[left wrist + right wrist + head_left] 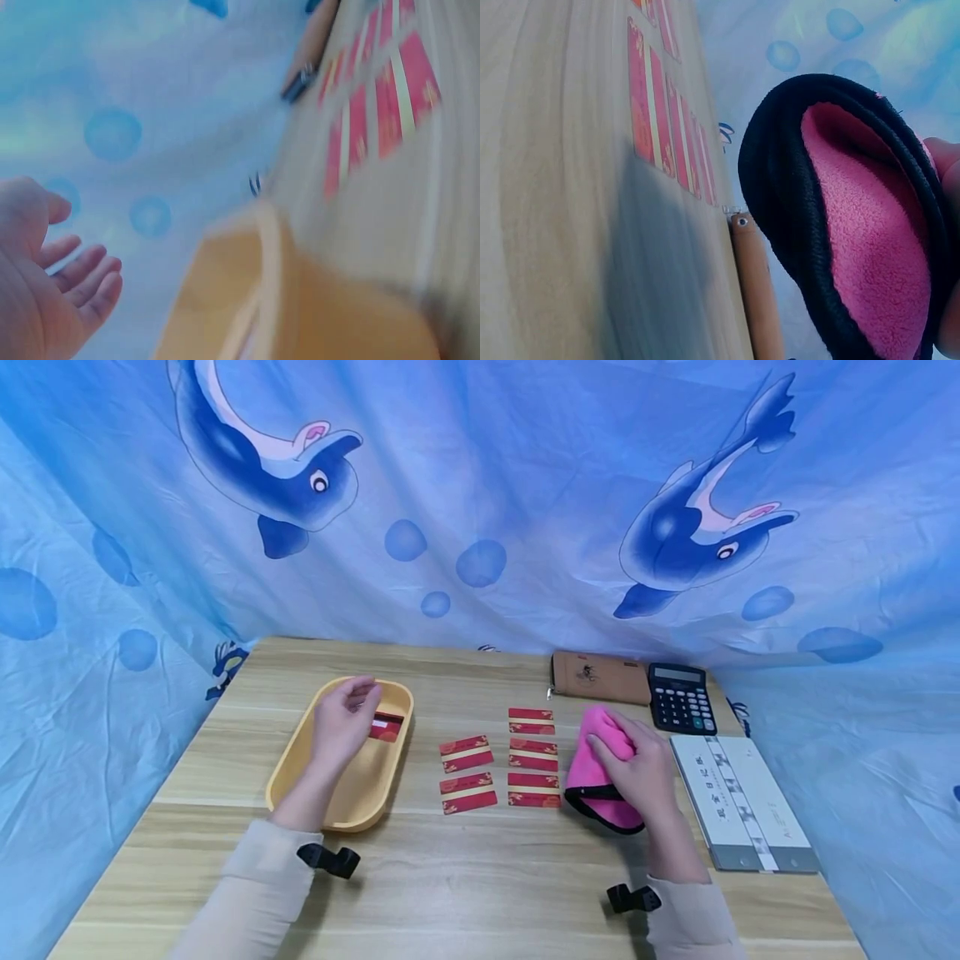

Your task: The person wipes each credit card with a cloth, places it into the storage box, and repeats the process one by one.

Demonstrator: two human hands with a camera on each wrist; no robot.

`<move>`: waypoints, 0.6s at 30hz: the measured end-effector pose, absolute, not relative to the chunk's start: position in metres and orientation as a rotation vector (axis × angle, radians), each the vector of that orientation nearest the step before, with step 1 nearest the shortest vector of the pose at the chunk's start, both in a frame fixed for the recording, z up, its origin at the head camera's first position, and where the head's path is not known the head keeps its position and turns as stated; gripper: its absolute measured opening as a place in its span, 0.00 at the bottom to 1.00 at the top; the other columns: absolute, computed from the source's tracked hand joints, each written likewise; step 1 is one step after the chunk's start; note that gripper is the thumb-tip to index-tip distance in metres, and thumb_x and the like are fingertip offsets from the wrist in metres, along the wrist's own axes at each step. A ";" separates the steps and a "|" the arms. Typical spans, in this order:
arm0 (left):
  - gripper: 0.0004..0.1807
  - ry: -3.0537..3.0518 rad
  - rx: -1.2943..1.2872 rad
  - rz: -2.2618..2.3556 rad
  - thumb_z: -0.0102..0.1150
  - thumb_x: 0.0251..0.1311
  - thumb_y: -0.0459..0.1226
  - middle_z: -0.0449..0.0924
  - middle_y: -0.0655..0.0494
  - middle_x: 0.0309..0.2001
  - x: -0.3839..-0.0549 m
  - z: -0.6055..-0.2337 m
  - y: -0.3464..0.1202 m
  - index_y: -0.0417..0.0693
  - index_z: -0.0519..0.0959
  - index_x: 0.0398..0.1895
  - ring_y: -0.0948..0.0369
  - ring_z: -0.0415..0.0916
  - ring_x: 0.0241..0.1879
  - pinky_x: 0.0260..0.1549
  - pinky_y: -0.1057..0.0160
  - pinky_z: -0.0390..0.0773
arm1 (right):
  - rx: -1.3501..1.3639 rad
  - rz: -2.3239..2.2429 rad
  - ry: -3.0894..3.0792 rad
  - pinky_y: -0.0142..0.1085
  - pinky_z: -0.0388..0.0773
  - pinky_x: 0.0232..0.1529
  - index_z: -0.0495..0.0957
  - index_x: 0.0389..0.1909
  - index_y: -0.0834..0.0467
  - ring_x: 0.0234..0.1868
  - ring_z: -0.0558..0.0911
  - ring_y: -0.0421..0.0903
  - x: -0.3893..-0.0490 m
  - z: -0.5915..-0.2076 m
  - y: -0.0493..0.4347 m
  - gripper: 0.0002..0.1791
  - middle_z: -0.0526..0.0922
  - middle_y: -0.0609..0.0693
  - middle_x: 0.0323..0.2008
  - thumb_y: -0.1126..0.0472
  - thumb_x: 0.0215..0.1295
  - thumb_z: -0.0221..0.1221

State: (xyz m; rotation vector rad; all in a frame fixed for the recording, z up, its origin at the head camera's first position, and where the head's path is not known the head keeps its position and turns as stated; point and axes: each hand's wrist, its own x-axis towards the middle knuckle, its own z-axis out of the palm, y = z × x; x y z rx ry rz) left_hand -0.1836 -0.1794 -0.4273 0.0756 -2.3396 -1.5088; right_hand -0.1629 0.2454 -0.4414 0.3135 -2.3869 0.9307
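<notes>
Blue dolphin curtain (540,460) behind and both sides of wood-grain table (465,893). Left hand (341,722) over yellow tray (352,797), fingers relaxed; red card (386,729) inside. Five red cards (533,748) mid-table, brown wallet (611,678) at back, pink cloth (588,760) beside cards, gripped by right hand (645,772); then calculator (682,702), white book (735,793).

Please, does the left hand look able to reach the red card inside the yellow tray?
Probably yes: the left hand is empty and hovers above the tray, near the red card, and the tray's open top seems to leave the way free.
</notes>
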 end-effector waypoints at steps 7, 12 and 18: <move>0.15 -2.300 -0.290 -1.570 0.61 0.70 0.36 0.83 0.41 0.51 -0.185 -0.415 -0.134 0.37 0.80 0.55 0.50 0.82 0.50 0.55 0.51 0.81 | 0.272 0.925 -2.403 0.50 0.79 0.46 0.81 0.61 0.57 0.49 0.83 0.55 -0.159 -0.445 0.252 0.29 0.86 0.58 0.51 0.54 0.59 0.74; 0.19 -2.398 -0.375 -1.565 0.61 0.71 0.42 0.82 0.46 0.55 -0.185 -0.416 -0.108 0.41 0.80 0.58 0.52 0.79 0.54 0.59 0.52 0.79 | 0.246 0.957 -2.422 0.51 0.80 0.51 0.80 0.63 0.55 0.52 0.83 0.54 -0.158 -0.446 0.255 0.29 0.85 0.57 0.53 0.53 0.60 0.72; 0.18 -2.434 -0.394 -1.623 0.60 0.71 0.42 0.82 0.50 0.55 -0.188 -0.432 -0.068 0.44 0.80 0.60 0.55 0.79 0.56 0.59 0.53 0.79 | 0.221 0.970 -2.419 0.46 0.79 0.51 0.81 0.62 0.55 0.54 0.83 0.52 -0.156 -0.450 0.261 0.29 0.85 0.55 0.54 0.54 0.60 0.73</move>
